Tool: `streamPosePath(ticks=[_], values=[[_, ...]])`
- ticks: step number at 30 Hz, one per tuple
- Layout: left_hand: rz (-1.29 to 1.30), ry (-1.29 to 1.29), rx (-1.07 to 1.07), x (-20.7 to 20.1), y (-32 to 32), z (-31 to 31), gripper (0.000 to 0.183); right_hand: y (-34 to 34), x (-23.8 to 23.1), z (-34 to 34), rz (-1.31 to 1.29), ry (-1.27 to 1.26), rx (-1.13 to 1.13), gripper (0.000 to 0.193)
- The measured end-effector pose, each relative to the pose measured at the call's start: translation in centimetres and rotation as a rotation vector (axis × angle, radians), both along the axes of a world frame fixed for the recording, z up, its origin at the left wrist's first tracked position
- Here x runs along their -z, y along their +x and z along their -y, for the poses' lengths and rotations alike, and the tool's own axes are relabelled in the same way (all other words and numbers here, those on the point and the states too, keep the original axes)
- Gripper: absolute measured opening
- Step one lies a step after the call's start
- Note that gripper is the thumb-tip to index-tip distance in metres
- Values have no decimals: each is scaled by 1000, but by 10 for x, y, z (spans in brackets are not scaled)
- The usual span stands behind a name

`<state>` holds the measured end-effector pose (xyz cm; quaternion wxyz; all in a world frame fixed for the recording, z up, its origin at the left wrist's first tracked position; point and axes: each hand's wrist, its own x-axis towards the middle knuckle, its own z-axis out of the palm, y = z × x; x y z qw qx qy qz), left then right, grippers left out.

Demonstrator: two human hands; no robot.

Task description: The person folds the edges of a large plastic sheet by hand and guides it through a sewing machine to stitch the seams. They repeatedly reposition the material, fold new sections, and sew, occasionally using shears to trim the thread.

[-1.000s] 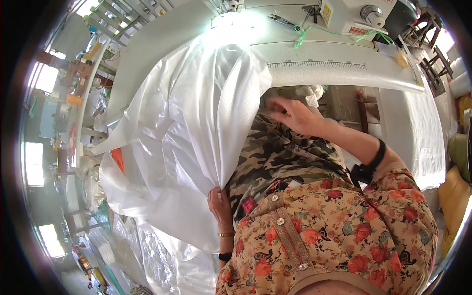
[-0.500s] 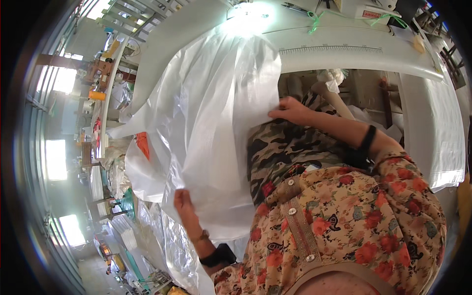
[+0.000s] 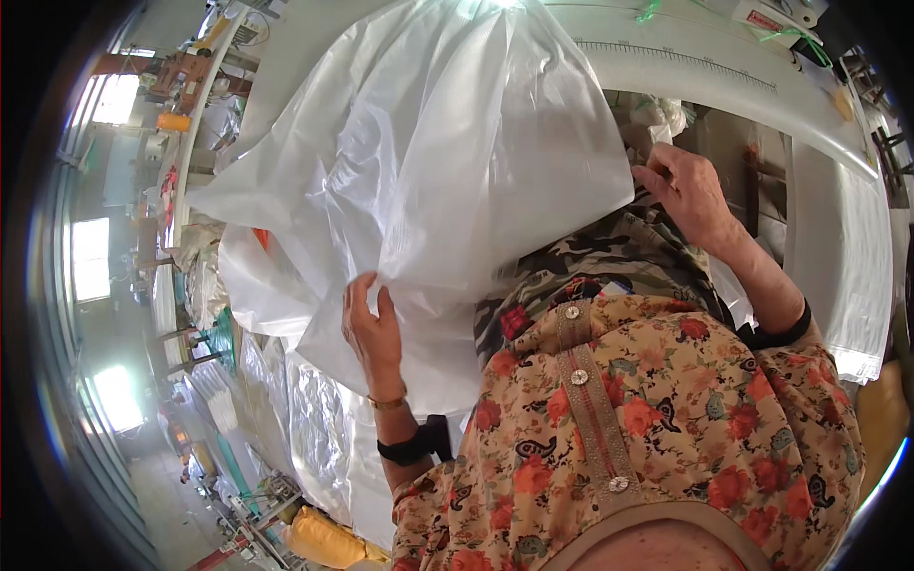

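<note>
A large sheet of translucent white plastic film (image 3: 447,162) hangs in folds from the worktable and spreads over my lap. My right hand (image 3: 693,198) is at the sheet's right edge, with thumb and bent fingers pinched on its corner. Nearer to me on the left, my left hand (image 3: 373,333) is held over the lower part of the film, thumb and fingers apart. Whether its fingertips touch the film I cannot tell.
A pale worktable with a printed ruler scale (image 3: 666,59) runs along the far side. A white roll of sheeting (image 3: 843,247) hangs at the right. Crumpled clear plastic (image 3: 319,419) lies lower left, near a yellow bundle (image 3: 328,538). Green string (image 3: 795,40) lies at the far right.
My right hand has moved right, drawing the film's edge with it, so the sheet spreads wider. My left hand has risen farther over the film and its fingers have parted. The view has shifted.
</note>
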<state>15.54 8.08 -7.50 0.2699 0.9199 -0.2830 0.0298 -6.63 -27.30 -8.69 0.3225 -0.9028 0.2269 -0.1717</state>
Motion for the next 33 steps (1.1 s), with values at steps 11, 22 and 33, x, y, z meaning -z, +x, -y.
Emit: streamPosePath(ticks=[11,22,33], values=[[528,223,263,-25,-52,116,48,109,55,-61,-95,1096,-96,48],[-403,-365,315,-70,-31,86,21,55,-42,-91,286,1259,-468,12],[-673,-297,478,-19,-59,105,11,46,-38,-113,70,22,-575,16]])
